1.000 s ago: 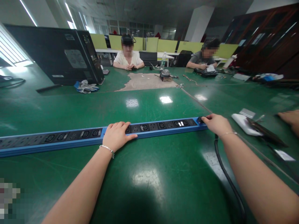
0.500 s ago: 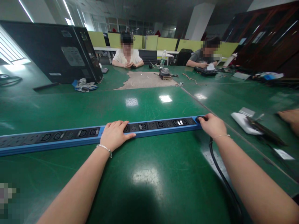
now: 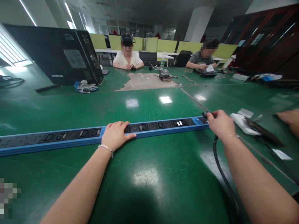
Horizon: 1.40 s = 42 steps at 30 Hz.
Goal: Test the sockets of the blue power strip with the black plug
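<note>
Across the green tabletop lies a long blue power strip (image 3: 153,126) with a row of black sockets. My left hand (image 3: 115,134) is clasped over its middle, fingers over the top and far edge, thumb along the near side. At the strip's right end, my right hand (image 3: 221,124) pinches a black plug (image 3: 207,114), which is tilted and lifted just above the end socket. A thick black power cord (image 3: 219,169) runs from under that hand down toward the table's near edge. My fingers partly cover the plug, so its pins are hidden.
A black computer case (image 3: 53,56) and work gloves (image 3: 86,86) are at the back left. Two people sit across the table. A white device (image 3: 240,123) lies right, beside another person's hand (image 3: 288,121). Cardboard (image 3: 142,81) with a round metal part lies at the back.
My right hand has moved right and slightly up with the plug, uncovering the blue end of the strip and a socket there. My left hand stays on the strip.
</note>
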### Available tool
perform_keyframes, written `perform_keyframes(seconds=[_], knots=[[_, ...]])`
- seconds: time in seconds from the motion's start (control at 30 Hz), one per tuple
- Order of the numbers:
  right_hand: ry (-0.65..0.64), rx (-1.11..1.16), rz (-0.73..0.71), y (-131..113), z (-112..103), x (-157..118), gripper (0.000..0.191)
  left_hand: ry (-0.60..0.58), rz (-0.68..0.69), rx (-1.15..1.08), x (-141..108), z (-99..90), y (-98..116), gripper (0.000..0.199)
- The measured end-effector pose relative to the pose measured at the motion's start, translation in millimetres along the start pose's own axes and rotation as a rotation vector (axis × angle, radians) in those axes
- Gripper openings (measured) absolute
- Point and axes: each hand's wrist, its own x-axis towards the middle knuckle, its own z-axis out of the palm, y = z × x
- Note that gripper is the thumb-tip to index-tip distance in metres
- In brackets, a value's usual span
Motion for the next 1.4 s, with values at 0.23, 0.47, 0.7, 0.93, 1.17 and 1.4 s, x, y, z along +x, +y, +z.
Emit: perform_keyframes(seconds=[0.23,0.47,0.7,0.93,1.17,1.4], knots=[[-0.083,0.026,-0.052,-3.3,-25.7,5.6,0.036,0.006,0.003,-0.001,0.2,0.4,0.0,0.069],[-0.199,-0.051,-0.139,-15.8,14.0,-5.7,0.042,0.010,0.010,0.000,0.6,0.2,-0.5,0.070],[-0.256,-0.140,-0.188,-24.4,17.4,-8.3,0.043,0.004,0.005,-0.023,0.3,-0.7,0.1,0.069],[-0.310,-0.284,-0.292,-29.9,20.6,-12.6,0.041,0.000,-0.005,-0.016,0.4,-0.1,0.6,0.067],[-0.304,-0.322,-0.330,-32.2,25.5,-16.7,0.040,-0.002,0.000,-0.012,0.3,-0.7,0.7,0.069],[-0.300,-0.309,-0.307,-30.7,28.2,-15.7,0.041,-0.020,-0.011,-0.035,0.8,-1.4,1.4,0.068]])
